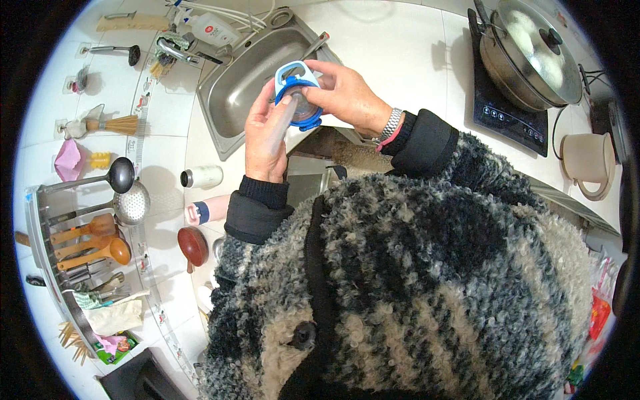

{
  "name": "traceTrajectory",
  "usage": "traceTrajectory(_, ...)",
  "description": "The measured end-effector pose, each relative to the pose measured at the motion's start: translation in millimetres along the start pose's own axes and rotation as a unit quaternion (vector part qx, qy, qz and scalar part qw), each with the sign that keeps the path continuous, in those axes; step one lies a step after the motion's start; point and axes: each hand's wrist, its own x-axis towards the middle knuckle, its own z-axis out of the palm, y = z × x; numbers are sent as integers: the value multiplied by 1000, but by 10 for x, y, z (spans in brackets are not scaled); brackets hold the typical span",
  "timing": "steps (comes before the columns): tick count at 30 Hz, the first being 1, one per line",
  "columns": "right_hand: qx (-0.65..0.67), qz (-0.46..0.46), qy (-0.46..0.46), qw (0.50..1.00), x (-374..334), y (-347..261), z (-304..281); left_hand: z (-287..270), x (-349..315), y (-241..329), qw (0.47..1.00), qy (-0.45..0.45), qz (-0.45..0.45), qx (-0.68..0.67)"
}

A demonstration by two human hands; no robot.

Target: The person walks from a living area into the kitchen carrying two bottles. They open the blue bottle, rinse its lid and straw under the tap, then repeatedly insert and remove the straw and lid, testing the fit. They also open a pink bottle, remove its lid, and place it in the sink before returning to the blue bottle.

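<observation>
Both hands are raised over the near edge of the sink, holding a clear plastic bottle (303, 107) with a blue rim and a light-blue loop handle (294, 67). My left hand (262, 133) is closed on its left side, thumb against the blue rim. A translucent, smooth part stretches down along that palm; I cannot make out whether it belongs to the bottle. From the right, my right hand (350, 97) grips the rim, its thumb over the top and its fingers behind the handle. A metal watch sits on the right wrist.
Behind the hands is a steel sink (220, 127) with a faucet (179, 52). A lidded pan (513, 73) stands on a black cooktop (510, 123) at right, near a beige pot (587, 160). Left are a white bottle (203, 177), a pink bottle (208, 209) and a utensil rack (50, 220).
</observation>
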Motion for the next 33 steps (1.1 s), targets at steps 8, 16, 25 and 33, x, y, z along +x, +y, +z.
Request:
traceTrajectory(8, 29, 53, -35, 998, -9, -76, -73, 5, -59, 32, 998, 4, -2, 58)
traceTrajectory(16, 173, 157, -72, 970, 30, -86, -180, -76, -6, -3, 999, 14, -22, 33)
traceTrajectory(25, 174, 111, -94, 974, -14, -133, -193, -89, -46, 85, 995, 44, -87, -17)
traceTrajectory(33, 120, 51, -43, 991, -33, -115, -185, -76, -22, 29, 995, -48, -15, -86)
